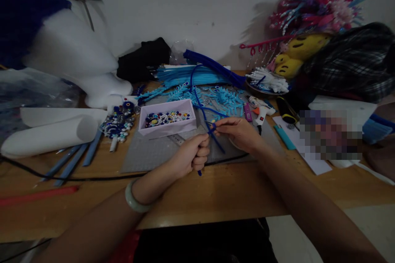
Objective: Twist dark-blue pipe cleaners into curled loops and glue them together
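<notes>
Both hands meet above the grey mat, in the middle of the view. My left hand [195, 153] is closed in a fist around a dark blue pipe cleaner [219, 144], and a short blue end pokes out below the fist. With thumb and fingertips my right hand [236, 131] pinches the blue piece where it crosses itself, just beside the left thumb. A long blue strand arcs up behind the hands over light blue pipe-cleaner branches [228, 100]. Whether these strands are all one piece I cannot tell.
A white box of mixed beads [168, 125] stands left of the hands on the grey mat [138, 156]. A glue gun [261, 111] lies to the right. Beaded ornaments [119, 121], white rolls [52, 135] and a foam head [74, 45] are at left. A black cable crosses in front.
</notes>
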### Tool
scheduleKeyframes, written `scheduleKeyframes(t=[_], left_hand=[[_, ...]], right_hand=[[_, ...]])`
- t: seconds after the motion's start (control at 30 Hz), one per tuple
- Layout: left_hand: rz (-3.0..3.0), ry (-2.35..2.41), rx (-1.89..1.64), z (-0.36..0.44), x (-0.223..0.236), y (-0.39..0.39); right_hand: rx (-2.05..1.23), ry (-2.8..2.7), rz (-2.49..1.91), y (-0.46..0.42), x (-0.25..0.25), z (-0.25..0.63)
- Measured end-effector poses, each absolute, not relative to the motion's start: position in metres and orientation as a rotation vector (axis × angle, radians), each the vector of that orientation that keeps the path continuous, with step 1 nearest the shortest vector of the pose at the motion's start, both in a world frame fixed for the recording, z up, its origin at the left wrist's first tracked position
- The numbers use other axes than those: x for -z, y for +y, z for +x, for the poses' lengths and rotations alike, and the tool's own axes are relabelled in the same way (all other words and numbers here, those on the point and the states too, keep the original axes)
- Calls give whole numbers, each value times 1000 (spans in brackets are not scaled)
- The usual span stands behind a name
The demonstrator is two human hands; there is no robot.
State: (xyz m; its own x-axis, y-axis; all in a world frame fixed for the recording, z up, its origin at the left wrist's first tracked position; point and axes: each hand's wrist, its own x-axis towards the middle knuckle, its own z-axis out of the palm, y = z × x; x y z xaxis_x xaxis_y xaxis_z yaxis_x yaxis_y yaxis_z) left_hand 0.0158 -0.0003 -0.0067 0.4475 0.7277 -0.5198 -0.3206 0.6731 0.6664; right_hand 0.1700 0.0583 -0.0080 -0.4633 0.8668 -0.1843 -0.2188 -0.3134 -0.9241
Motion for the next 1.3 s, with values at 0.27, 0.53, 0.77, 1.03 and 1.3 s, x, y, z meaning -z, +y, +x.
scheduleKeyframes(t=[0.27, 0.53, 0.77, 1.03, 1.3], left_hand=[[476, 898, -703, 16, 6, 2], [459, 907, -737, 12, 6, 5], [496, 891, -672, 15, 6, -1], [510, 909, -643, 18, 9, -1], [485, 884, -631, 19, 7, -2]], right_hand=[[-1874, -1228, -930, 55, 2, 167], [-1890, -1194, -1140, 53, 1, 165], [-1937, -1104, -965, 56, 1, 169], [-2036, -1061, -1049, 58, 3, 171], [-2037, -1086, -852, 57, 2, 171]])
